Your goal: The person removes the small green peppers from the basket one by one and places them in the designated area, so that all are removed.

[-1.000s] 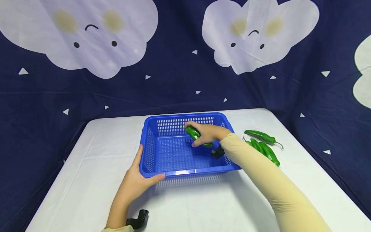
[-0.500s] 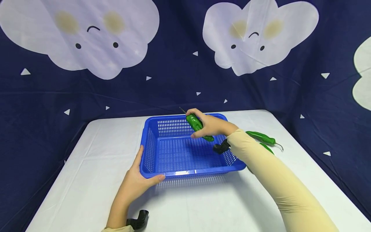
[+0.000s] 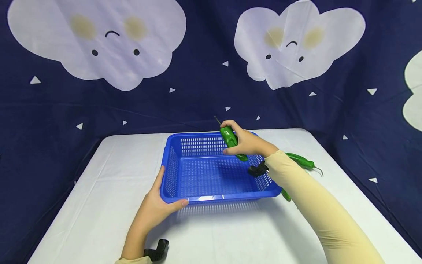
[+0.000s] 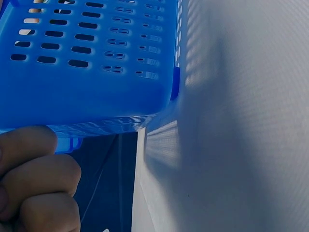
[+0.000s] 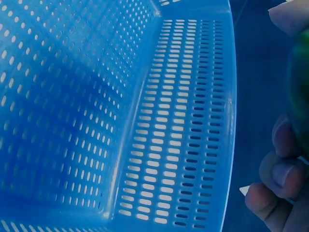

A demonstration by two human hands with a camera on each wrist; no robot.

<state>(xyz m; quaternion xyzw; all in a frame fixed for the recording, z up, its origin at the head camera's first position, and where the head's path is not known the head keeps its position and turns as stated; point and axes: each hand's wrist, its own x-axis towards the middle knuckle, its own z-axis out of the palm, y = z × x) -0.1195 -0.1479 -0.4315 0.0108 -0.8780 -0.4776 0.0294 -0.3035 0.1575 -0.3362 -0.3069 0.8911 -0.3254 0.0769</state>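
Note:
My right hand (image 3: 245,141) holds a long green chili pepper (image 3: 228,136) above the back right part of a blue plastic basket (image 3: 204,176). The pepper's thin stem points up and away. Whether a second pepper lies behind it in the hand, I cannot tell. At the basket's front left corner, my left hand (image 3: 155,207) grips the rim, thumb along the front and fingers along the left side. The left wrist view shows its curled fingers (image 4: 43,179) beside the basket wall (image 4: 87,92). In the right wrist view, the pepper (image 5: 300,92) shows only at the edge.
To the right of the basket a green chili pepper (image 3: 300,160) lies on the white tablecloth (image 3: 122,168). The tip of another pepper (image 3: 285,195) shows beneath the right sleeve (image 3: 316,205), which hides the rest. A dark blue cloth (image 3: 204,106) with clouds hangs behind the table.
My right hand has risen and shifted slightly right, still holding the pepper, its sleeve now covering more of the peppers on the table. The left hand keeps its grip on the basket.

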